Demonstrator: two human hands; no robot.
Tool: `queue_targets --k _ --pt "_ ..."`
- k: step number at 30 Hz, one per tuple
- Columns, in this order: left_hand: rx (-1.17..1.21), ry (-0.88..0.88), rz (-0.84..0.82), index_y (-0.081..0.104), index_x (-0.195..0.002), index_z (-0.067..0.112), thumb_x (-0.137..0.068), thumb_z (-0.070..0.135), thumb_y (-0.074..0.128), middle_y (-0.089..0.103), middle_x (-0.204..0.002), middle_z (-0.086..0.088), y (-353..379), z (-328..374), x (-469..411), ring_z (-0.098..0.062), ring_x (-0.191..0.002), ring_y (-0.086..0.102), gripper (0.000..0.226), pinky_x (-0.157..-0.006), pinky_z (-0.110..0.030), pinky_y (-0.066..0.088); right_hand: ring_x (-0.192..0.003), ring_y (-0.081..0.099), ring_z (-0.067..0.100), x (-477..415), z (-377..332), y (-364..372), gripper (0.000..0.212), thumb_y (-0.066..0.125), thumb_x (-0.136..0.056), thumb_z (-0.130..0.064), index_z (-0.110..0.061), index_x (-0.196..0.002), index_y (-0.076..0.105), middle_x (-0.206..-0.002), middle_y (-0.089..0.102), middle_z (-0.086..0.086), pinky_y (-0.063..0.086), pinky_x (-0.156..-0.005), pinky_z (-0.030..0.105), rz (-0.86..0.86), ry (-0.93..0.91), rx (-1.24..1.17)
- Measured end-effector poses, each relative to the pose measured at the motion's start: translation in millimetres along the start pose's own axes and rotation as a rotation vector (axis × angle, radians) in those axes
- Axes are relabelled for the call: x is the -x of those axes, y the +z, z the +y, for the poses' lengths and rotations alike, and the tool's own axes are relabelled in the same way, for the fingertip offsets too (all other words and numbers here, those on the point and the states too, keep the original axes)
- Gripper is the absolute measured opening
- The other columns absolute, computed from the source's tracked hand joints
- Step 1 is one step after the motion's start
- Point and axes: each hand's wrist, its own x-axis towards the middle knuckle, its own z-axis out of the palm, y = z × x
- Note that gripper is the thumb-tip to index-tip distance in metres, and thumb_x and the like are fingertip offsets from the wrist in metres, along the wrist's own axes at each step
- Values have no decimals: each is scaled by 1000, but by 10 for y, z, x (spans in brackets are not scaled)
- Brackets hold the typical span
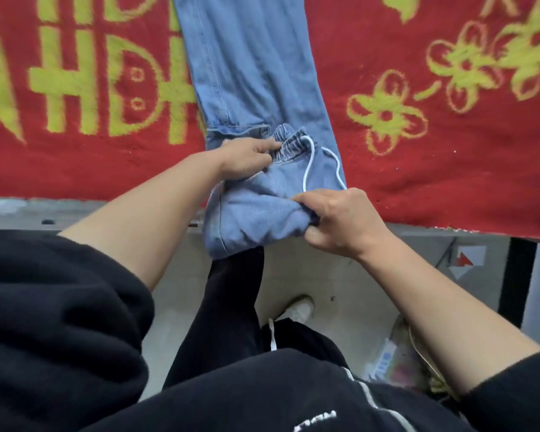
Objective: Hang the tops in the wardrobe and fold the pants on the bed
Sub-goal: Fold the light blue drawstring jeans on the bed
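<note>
View from my headset. My left hand (247, 155) pinches the gathered waistband (289, 141) of the blue pants (256, 73), whose long axis runs straight away from me up the bed. My right hand (337, 219), the nearer one, grips the bunched seat overhanging the edge of the red blanket (434, 169). I judge the fold must travel forward along that axis, both hands starting at the near end.

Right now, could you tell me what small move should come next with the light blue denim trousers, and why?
Probably lift the denim trousers fully onto the red-and-yellow blanket: the left hand pinches their elastic waistband, the right hand grips bunched fabric overhanging the bed edge.
</note>
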Motion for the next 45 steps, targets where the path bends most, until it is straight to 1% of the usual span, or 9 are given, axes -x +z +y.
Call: queue_targets --k 4,9,12,17,23,27,34,38,45 --pt "434 -15 -161 51 -141 26 -91 12 51 58 -129 4 108 -1 251 -10 -110 50 53 -95 -23 38 -65 66 30 45 -44 -269 40 50 -63 -33 -15 -90 73 -77 65 3 56 -55 36 -19 34 -98" --pt "1065 -61 -113 68 -120 9 -97 31 50 67 -123 -8 -159 -330 420 -20 -116 62 36 -109 -38 41 -70 69 23 -723 -101 -702 32 61 -65 -28 -16 -89 77 -79 72 5 57 -68 30 67 122 -145" --pt "1344 -130 -22 74 -98 12 -98 53 40 75 -100 -8 -393 -504 491 -19 -91 71 53 -88 -30 54 -83 72 16 -1461 9 -934 31 70 -71 -28 -21 -100 77 -89 76 2 55 -82 27 90 260 -115" --pt "1697 -95 208 69 -119 10 -87 78 26 67 -122 -15 -656 -692 332 -27 -114 64 87 -99 -41 49 -115 59 27 -2602 447 -850 49 70 -85 -43 -20 -128 62 -124 63 9 45 -99 36 34 376 35" --pt "1295 -223 590 62 -118 19 -59 64 82 72 -111 4 -858 -683 -301 -11 -102 69 78 -96 -39 53 -137 38 37 -2804 733 -370 55 50 -97 -44 -18 -145 44 -151 36 21 33 -110 43 64 450 152" --pt "1173 -287 679 55 -122 16 -79 49 74 68 -115 5 -842 -858 -610 -6 -102 65 57 -99 -36 50 -147 19 44 -2497 744 -37 62 41 -99 -50 -23 -154 32 -162 14 22 25 -114 55 -12 401 310" --pt "981 -314 651 40 -117 26 -83 46 72 59 -115 10 -717 -1024 -895 -11 -108 59 51 -97 -29 44 -149 -20 37 -2571 1019 307 70 19 -96 -69 -45 -151 -17 -160 -32 4 13 -116 59 -416 736 161" --pt "970 -337 631 41 -120 24 -84 45 72 59 -113 13 -798 -992 -849 -7 -105 59 52 -94 -24 43 -150 -11 39 -2552 966 272 69 25 -98 -66 -44 -154 -9 -163 -25 7 18 -113 58 -361 709 144" --pt "912 -410 609 53 -119 20 -89 49 63 61 -111 11 -538 -791 -443 -6 -103 57 42 -84 -18 38 -131 41 40 -1983 705 238 54 57 -95 -34 -19 -145 46 -150 32 24 37 -109 45 109 546 44"
